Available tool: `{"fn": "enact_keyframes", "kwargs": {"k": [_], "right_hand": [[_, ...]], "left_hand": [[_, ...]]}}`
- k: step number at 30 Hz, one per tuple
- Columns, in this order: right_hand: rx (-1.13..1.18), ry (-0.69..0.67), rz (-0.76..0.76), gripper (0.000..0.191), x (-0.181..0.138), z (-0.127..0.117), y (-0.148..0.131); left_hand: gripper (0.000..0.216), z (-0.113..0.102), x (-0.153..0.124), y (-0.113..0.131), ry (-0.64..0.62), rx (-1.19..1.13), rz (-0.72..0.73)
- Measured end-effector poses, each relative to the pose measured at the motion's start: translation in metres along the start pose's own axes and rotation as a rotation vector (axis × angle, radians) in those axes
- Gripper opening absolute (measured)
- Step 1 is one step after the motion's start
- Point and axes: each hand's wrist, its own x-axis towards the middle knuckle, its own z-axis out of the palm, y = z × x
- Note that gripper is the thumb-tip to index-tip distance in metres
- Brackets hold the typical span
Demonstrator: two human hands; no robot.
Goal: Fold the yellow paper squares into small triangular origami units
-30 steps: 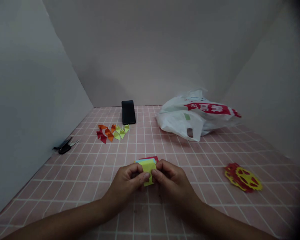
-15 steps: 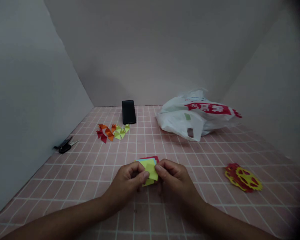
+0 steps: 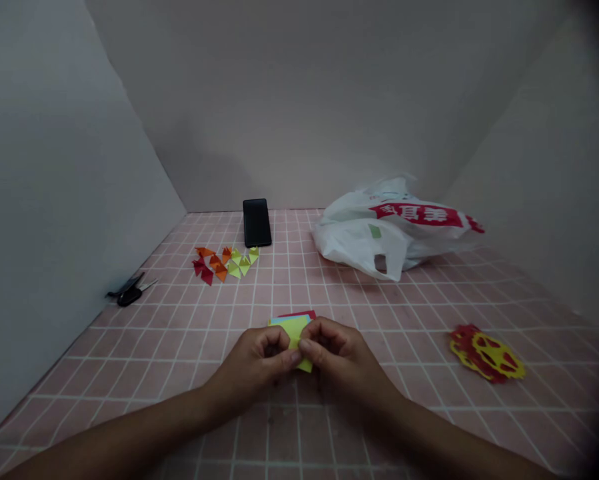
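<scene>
In the head view, my left hand [image 3: 259, 360] and my right hand [image 3: 336, 353] meet low in the middle, thumbs close together. Both are closed on a small piece of yellow paper, mostly covered by the fingers. Beneath and behind them lies a stack of coloured paper squares [image 3: 294, 325], with yellow on top and light blue and red edges showing at the back. Where the held piece ends and the top yellow square begins is hard to make out.
Folded red, orange and yellow paper pieces [image 3: 220, 267] lie back left, near a black phone [image 3: 257, 223]. Keys [image 3: 129, 295] rest by the left wall. A white plastic bag [image 3: 359, 240] sits back right; red and yellow cut-out paper shapes [image 3: 499, 357] lie right.
My hands have drawn closer together, the right thumb moving left toward the left one. The small yellow paper that showed between them is now mostly hidden by the fingers.
</scene>
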Motion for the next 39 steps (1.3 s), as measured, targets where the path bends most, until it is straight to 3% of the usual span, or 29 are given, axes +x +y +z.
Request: {"fn": "enact_keyframes", "kwargs": {"k": [6, 12, 19, 26, 29, 31, 35, 37, 39], "right_hand": [[0.040, 0.024, 0.063, 0.027, 0.001, -0.002, 0.001], [-0.025, -0.018, -0.012, 0.027, 0.001, -0.002, 0.000], [0.161, -0.039, 0.181, 0.031, 0.002, 0.002, -0.001], [0.292, -0.046, 0.121, 0.035, 0.006, 0.000, -0.005], [0.340, -0.056, 0.114, 0.030, 0.006, -0.001, -0.005], [0.415, -0.036, 0.148, 0.025, 0.006, -0.001, -0.006], [0.550, 0.006, 0.196, 0.020, 0.006, 0.002, -0.009], [0.571, -0.021, 0.205, 0.020, 0.006, 0.002, -0.008], [0.565, -0.071, 0.209, 0.021, 0.005, 0.002, -0.005]], "left_hand": [[0.027, 0.000, -0.002, 0.003, 0.026, 0.011, 0.029], [0.025, -0.002, -0.002, 0.005, -0.011, 0.187, 0.078], [0.028, -0.004, 0.000, 0.000, -0.041, -0.019, -0.052], [0.029, -0.003, 0.002, -0.007, -0.034, -0.238, -0.101], [0.031, -0.004, 0.002, -0.007, -0.011, -0.217, -0.079], [0.031, -0.006, 0.001, -0.005, 0.050, -0.069, 0.039], [0.027, -0.011, -0.002, -0.001, 0.240, 0.461, 0.518], [0.022, -0.013, -0.002, -0.001, 0.234, 0.640, 0.731], [0.009, -0.012, -0.002, -0.003, 0.212, 0.669, 0.845]]}}
